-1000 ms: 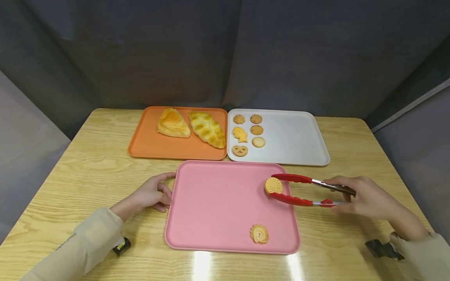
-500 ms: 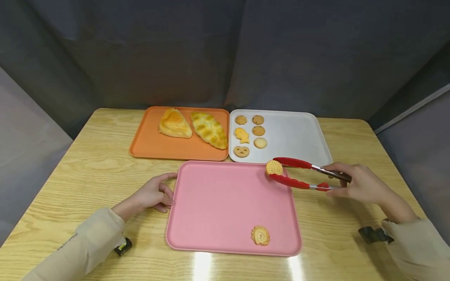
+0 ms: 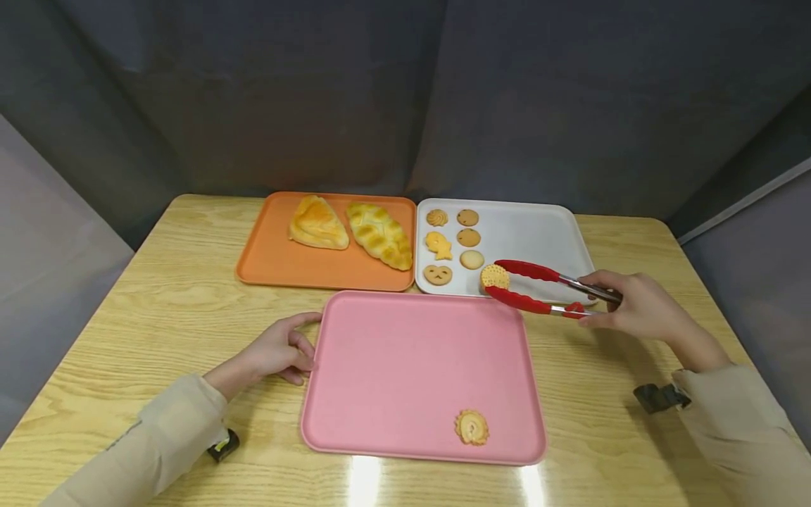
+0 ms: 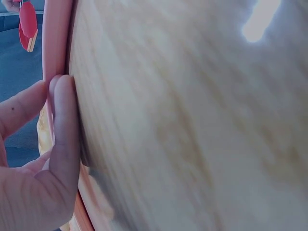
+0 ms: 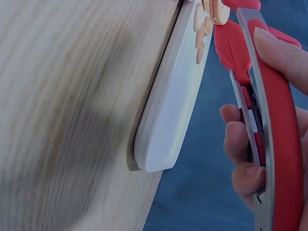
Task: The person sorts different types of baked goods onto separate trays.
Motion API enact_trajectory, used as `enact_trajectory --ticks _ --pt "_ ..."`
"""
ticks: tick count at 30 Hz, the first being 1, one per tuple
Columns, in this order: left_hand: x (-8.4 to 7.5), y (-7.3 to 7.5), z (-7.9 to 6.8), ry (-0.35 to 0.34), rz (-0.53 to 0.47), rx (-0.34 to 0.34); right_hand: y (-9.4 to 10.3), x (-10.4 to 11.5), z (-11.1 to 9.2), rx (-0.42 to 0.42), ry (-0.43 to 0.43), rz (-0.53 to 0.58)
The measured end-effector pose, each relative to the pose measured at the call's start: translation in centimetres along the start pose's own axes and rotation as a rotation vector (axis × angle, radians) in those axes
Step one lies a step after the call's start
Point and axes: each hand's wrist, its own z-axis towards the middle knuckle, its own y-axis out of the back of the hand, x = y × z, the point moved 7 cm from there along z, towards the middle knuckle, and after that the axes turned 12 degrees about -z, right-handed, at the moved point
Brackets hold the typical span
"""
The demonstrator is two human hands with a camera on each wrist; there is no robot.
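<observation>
My right hand (image 3: 643, 310) holds a pair of red-tipped tongs (image 3: 526, 299), also seen as red tongs (image 5: 284, 139) in the right wrist view. Between their tips is a round, dotted biscuit (image 3: 495, 277), over the front edge of the white tray (image 3: 538, 239). Several other biscuits lie in that tray's left half, among them a fish-shaped biscuit (image 3: 438, 246) and a heart-shaped biscuit (image 3: 438, 274). At the left rim of the pink tray (image 3: 405, 366), my left hand (image 3: 279, 348) touches the edge with its fingers. A frilled biscuit (image 3: 472, 427) lies near that tray's front right.
Left of the white tray stands an orange tray (image 3: 279, 260). On it lie a triangular pastry (image 3: 318, 224) and a plaited bread (image 3: 380, 236). All trays rest on a wooden table (image 3: 190, 282), with a dark curtain (image 3: 317, 98) behind it.
The tongs and the dotted biscuit between their tips have moved away from me, from over the pink tray to the white tray's front edge. My left hand keeps its place.
</observation>
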Motion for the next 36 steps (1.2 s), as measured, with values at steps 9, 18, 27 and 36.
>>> enact_trajectory --ticks 9,18,27,36 --pt "0.0 0.0 0.0 0.004 -0.006 -0.003 -0.8 0.1 1.8 0.074 -0.016 -0.002" --pt "0.1 0.1 0.0 0.002 -0.002 -0.008 -1.7 0.3 3.0 0.146 -0.044 -0.002" --pt "0.2 0.2 0.1 0.003 0.01 -0.02 -0.8 0.7 2.5 0.108 -0.028 -0.013" --pt "0.1 0.1 0.1 0.007 0.009 -0.026 0.3 2.1 0.2 0.053 0.028 0.005"
